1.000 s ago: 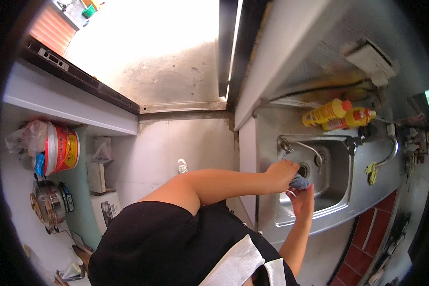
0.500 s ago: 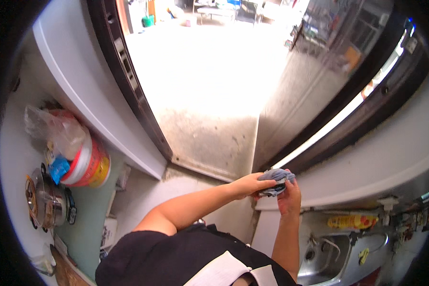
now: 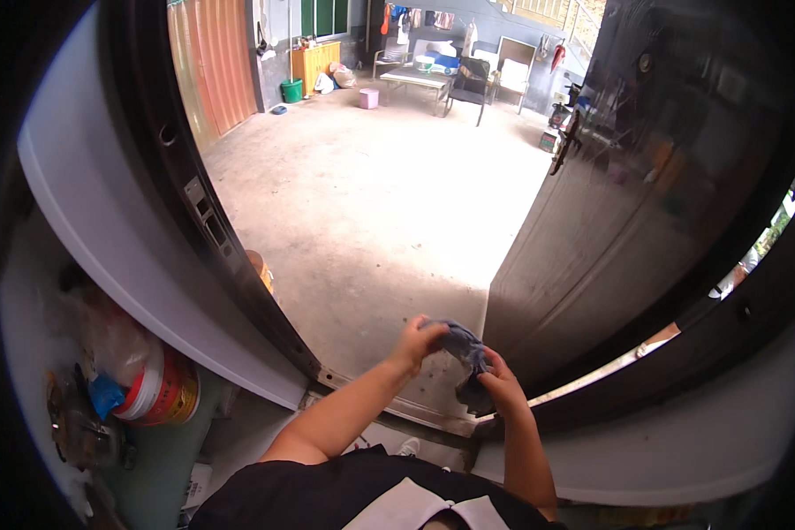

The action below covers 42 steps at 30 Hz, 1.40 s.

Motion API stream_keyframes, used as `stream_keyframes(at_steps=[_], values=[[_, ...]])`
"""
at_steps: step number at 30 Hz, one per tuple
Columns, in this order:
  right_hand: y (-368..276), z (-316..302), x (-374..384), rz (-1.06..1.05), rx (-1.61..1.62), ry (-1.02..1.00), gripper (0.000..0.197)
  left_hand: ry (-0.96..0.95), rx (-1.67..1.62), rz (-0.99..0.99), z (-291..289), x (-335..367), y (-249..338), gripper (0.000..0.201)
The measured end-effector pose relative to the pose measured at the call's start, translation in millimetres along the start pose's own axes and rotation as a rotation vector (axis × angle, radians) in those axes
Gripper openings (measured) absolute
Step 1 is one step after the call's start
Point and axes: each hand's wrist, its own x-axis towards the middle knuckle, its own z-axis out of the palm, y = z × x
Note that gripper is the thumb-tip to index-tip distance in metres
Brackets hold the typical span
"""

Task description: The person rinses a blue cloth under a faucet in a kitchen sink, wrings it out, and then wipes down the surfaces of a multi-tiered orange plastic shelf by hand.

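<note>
Hands both clamped on blue-grey rag: left hand pinches its top, right hand its lower end. Rag sits over door threshold, just beside dark door's edge; open concrete yard beyond.

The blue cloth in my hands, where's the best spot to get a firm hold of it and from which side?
Grip the blue cloth at its bunched upper part, coming from the left, where the left hand already closes on it. Its lower end hangs limp by the right hand, so a hold there would probably slip.
</note>
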Motion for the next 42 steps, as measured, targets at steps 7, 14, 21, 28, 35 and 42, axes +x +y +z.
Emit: stream_keyframes(at_steps=[7,14,21,28,35,42], values=[[-30,-30,95,0.001,0.709,-0.019,0.029,0.043,-0.134,-0.022,1,59,62,0.035],[-40,-102,197,0.032,1.197,-0.002,0.024,-0.176,1.128,0.327,-16,116,82,0.030],[-125,-80,256,-0.110,0.494,-0.023,0.036,-0.270,1.203,0.307,-111,223,146,0.024],[-183,-39,425,-0.073,-0.658,-0.055,0.030,-0.028,0.216,0.231,-154,331,299,0.016],[-233,22,570,0.004,0.212,-0.124,0.018,-0.222,-0.334,0.147,-176,373,405,0.036],[-247,81,706,0.145,0.402,-0.183,0.029,-0.155,-0.068,0.319,-218,431,445,0.048]])
